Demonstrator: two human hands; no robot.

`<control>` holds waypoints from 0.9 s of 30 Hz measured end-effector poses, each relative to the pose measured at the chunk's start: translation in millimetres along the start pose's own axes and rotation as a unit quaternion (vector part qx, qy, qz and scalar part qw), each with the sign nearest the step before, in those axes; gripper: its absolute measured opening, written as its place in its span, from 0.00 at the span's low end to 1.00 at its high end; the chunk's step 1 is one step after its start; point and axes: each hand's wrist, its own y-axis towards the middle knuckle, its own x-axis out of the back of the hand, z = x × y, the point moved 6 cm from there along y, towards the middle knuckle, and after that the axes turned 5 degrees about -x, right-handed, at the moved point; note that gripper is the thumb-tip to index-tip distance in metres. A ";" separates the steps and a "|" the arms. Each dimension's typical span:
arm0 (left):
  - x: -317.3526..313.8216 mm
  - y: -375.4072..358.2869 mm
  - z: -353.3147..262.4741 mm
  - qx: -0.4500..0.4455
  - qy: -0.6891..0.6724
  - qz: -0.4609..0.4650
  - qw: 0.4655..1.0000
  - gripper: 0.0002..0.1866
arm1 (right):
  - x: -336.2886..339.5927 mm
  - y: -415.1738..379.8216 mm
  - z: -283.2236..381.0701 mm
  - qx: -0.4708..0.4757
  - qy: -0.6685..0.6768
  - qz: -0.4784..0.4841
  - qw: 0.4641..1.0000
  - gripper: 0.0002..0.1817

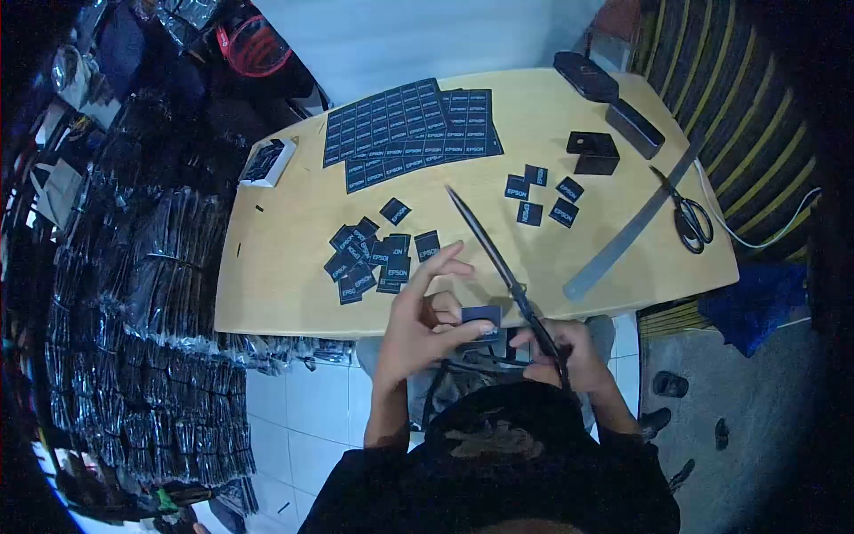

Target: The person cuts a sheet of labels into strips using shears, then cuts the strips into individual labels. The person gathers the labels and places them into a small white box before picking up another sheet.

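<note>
Between the thumb and fingers of my left hand [422,325] is a small dark label [481,314], held at the table's near edge. My right hand [574,354] grips a long pair of black scissors [498,258], seen nearly edge-on, with the tip pointing away over the table. Just beyond my left hand lies a loose heap of cut black EPSON labels [365,258]. A smaller scattered group of labels [530,214] sits farther right. Uncut label sheets [400,125] overlap one another toward the back.
On the table's [302,285] right lie a steel ruler [614,249] and other scissors [692,222]. Black boxes [594,153] stand behind them. A small white box [269,163] is at the left edge. Stacked plastic-wrapped bundles [151,276] fill the left side.
</note>
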 end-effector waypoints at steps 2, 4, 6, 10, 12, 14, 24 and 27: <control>-19.1 2.0 -6.7 0.012 -0.011 0.031 0.999 0.47 | -9.3 8.2 9.6 0.025 0.031 -0.018 0.999 0.13; -28.0 0.6 -9.4 0.014 -0.106 -0.055 0.993 0.43 | -8.9 16.0 10.3 0.045 0.099 -0.069 0.992 0.08; -29.6 -8.3 -2.6 -0.042 -0.077 -0.036 0.996 0.42 | -3.2 18.7 20.4 0.100 0.083 -0.098 0.987 0.08; -40.6 -21.5 -2.7 -0.044 -0.147 -0.018 0.988 0.29 | 5.7 22.6 15.1 0.049 0.098 -0.116 0.987 0.09; -38.0 -22.9 -5.9 -0.022 0.041 -0.005 0.999 0.19 | 6.7 22.6 12.3 0.079 0.076 -0.092 0.990 0.07; -24.3 -16.9 0.6 -0.001 0.020 -0.084 0.996 0.15 | 6.4 17.8 3.7 0.037 0.180 -0.042 0.982 0.15; 31.9 -1.9 -19.5 -0.047 0.059 -0.086 0.993 0.27 | 52.5 -26.7 -23.5 -0.039 0.032 0.138 0.989 0.35; 31.2 0.4 -15.9 -0.032 0.066 -0.007 0.997 0.30 | 52.1 -34.3 -17.5 -0.024 -0.158 0.209 0.965 0.30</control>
